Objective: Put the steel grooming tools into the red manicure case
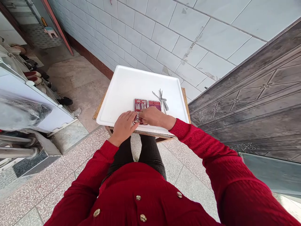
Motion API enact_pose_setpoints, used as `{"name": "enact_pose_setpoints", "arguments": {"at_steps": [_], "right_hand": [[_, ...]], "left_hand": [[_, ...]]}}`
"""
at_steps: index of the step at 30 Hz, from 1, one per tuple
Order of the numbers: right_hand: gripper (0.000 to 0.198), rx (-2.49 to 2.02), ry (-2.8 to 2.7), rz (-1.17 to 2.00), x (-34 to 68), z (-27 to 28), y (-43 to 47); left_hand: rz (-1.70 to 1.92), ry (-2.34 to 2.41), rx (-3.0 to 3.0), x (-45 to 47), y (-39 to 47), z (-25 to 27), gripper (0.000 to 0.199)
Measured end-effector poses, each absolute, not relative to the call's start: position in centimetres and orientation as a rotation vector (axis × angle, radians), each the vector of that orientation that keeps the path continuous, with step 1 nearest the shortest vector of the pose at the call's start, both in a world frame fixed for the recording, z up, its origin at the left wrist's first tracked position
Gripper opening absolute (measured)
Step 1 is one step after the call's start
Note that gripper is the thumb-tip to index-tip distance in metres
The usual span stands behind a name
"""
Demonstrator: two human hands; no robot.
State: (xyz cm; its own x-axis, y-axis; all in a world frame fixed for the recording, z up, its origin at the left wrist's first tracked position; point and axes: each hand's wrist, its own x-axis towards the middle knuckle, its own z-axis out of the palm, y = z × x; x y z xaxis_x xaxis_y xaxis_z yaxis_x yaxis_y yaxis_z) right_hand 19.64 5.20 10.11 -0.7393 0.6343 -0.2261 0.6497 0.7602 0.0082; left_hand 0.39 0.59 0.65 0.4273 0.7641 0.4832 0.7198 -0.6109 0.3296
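An open manicure set case (154, 104) with a dark red lining lies near the front of the white tabletop (131, 84). Several slim metal tools sit in its left half. My left hand (124, 125) holds the case's left edge, thumb along the near side and fingers at the corner. Over the middle of the case, my right hand (154, 116) is closed, its fingertips down among the tools; what they pinch is too small and covered to name. Right of the case lies a loose pile of metal manicure tools (162, 100), some crossing each other.
A light tiled wall (141, 31) rises behind the table. To the right stands a dark patterned metal door (246, 94). A white cabinet (35, 106) and a rack with shoes (34, 77) are on the left, with a red door frame (57, 26) beyond.
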Motion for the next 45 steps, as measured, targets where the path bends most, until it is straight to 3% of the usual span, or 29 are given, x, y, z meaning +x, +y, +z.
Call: {"name": "enact_pose_setpoints", "arguments": {"at_steps": [10, 24, 39, 45], "right_hand": [[0.022, 1.23, 2.994, -0.387, 20.8, 7.6, 4.3], [0.026, 1.308, 3.162, 0.081, 19.6, 3.5, 2.7], [0.025, 1.334, 3.244, 0.175, 19.7, 2.8, 3.1], [0.027, 1.499, 3.227, 0.055, 19.8, 3.1, 2.9]], "left_hand": [[0.943, 1.372, 2.63, 0.2, 0.7, 0.6, 0.034], [1.117, 1.36, 2.719, -0.1, 1.8, 0.0, 0.023], [1.141, 1.348, 2.788, -0.1, 2.3, 0.2, 0.024], [1.165, 1.335, 2.825, -0.3, 2.3, 0.0, 0.027]]}}
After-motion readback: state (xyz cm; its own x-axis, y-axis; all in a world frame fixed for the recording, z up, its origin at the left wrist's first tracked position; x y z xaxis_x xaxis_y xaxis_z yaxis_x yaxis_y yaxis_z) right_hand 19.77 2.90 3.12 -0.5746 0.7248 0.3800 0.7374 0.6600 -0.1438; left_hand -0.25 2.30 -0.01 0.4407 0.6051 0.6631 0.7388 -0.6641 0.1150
